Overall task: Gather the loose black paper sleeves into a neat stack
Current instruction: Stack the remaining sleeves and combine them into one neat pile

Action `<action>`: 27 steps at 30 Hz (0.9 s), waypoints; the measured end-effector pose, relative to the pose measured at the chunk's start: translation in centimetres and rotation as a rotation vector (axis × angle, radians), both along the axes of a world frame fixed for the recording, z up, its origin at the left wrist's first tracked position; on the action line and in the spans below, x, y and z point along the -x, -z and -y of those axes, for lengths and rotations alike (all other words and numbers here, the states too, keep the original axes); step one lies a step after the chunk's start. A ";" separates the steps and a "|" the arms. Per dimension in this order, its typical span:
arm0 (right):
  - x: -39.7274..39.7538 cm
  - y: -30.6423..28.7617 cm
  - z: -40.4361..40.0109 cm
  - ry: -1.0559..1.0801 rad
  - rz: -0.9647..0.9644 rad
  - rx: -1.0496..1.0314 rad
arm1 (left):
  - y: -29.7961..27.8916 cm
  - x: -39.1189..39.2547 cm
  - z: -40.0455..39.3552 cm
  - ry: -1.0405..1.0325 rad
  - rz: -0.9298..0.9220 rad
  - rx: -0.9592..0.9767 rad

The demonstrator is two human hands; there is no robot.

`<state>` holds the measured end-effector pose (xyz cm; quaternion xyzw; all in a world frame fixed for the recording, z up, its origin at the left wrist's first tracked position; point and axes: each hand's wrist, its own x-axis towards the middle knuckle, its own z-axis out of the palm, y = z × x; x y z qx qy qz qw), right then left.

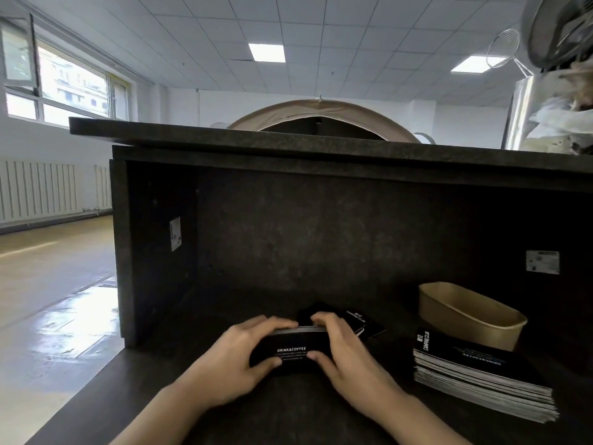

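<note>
Low in the centre of the frame, the left hand (244, 345) and the right hand (340, 345) clasped a small bundle of black paper sleeves (290, 351) from either side, fingers curled over its far edge and thumbs pressed on the printed face, the bundle resting on the dark table (224, 409). Just behind the right hand, a few loose sleeves (362, 322) lay fanned and partly overlapped. Toward the lower right of the frame sat a taller finished stack (481, 380), its pale edges showing and its layers slightly stepped, with a brown paper tub (471, 316) just beyond it.

The main risk appeared to be slip: the sleeves looked smooth and thin, so a squeeze from the ends alone could bow the bundle and let middle pieces shoot out. Lifting before the edges were squared on the table would probably leave it skewed. Reaching for the loose sleeves behind would mean freeing one hand, and a one-handed hold might let the bundle fan open. Setting it carelessly on the finished stack could nudge those stepped layers toward the table's near edge.
</note>
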<state>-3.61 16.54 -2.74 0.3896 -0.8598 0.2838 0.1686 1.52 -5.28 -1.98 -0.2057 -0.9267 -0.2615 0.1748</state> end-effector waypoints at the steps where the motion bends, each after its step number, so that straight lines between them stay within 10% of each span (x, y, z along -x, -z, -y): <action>1: -0.1 -0.1 0.0 -0.006 -0.004 0.012 | 0.1 0.1 0.0 -0.001 0.000 0.004; 5: 0.2 -0.8 -0.3 0.177 0.019 0.309 | -0.3 0.5 0.6 -0.022 0.023 -0.044; 11: 1.9 0.7 -1.5 0.426 0.236 -0.198 | -0.6 0.5 2.5 -0.091 0.058 -0.071; 20: 0.7 -1.1 -0.3 0.480 -0.094 -0.529 | -0.6 0.1 1.6 -0.042 0.001 -0.173; 27: 1.2 -0.2 -0.8 0.460 -0.037 -0.341 | -0.7 0.0 1.6 -0.042 0.043 -0.218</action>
